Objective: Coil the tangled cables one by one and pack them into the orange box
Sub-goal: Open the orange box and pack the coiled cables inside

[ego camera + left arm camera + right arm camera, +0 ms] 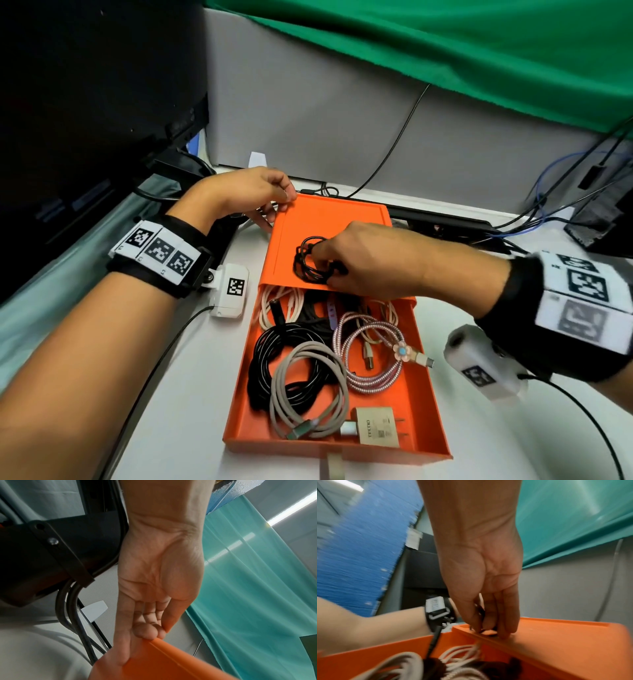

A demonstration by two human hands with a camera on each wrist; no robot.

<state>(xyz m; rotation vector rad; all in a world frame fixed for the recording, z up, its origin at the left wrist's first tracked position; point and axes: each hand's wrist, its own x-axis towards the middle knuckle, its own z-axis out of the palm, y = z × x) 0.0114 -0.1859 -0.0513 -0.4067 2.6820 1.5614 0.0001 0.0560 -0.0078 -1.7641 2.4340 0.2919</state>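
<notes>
the open orange cardboard drawer-box (426, 394) already holds several coiled cables. on its orange sleeve lid (339, 219), the right hand (373, 257) pinches a small thin black cable coil (303, 263) so its loops likely stay gathered. farther back, the left hand (246, 192) pinches the lid's corner, seemingly to steady it.

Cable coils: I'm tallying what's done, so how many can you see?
6: thin black coil on the sleeve, under the right hand; five in the tray: cream, black, grey, pink braided, white. More may be hidden.
</notes>
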